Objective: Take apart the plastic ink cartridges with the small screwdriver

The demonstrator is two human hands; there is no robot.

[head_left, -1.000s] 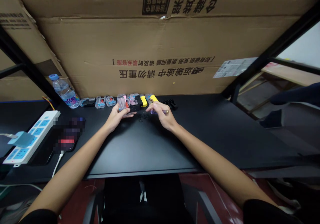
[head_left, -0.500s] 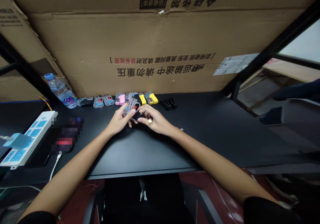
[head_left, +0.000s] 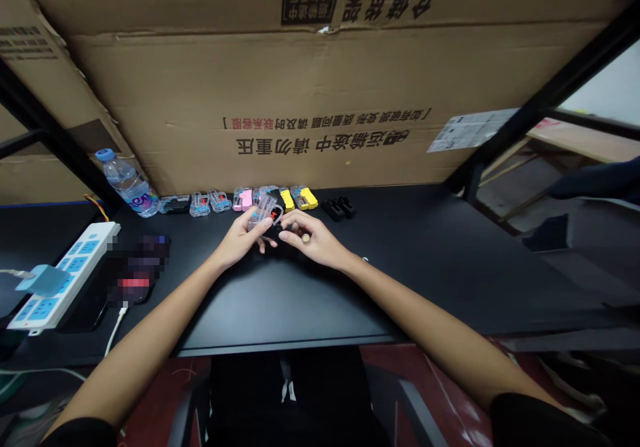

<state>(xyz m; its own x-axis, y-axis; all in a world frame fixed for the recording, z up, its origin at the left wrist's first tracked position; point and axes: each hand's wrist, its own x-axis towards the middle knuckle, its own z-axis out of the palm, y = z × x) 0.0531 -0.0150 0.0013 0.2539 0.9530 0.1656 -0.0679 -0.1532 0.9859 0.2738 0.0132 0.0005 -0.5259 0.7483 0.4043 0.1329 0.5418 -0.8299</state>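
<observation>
My left hand (head_left: 240, 240) is closed round a small clear plastic piece with a red spot inside (head_left: 265, 211), held just above the black desk (head_left: 300, 294). My right hand (head_left: 311, 239), with a ring on one finger, meets it from the right; its fingertips pinch at a small black part (head_left: 273, 231) under the clear piece. Behind the hands a row of small parts lies along the cardboard: clear ones (head_left: 201, 203), a pink one (head_left: 245, 199), yellow ones (head_left: 307, 198) and black ones (head_left: 339, 207).
A large cardboard box (head_left: 320, 100) walls off the back of the desk. A water bottle (head_left: 125, 182) stands at the back left. A white power strip (head_left: 60, 274) and a blurred object with a cable (head_left: 135, 270) lie on the left. A black frame post (head_left: 525, 114) rises at right.
Both hands have drawn back from the row of parts toward me. The left hand has lifted the clear piece, and the right hand has come in against it.
</observation>
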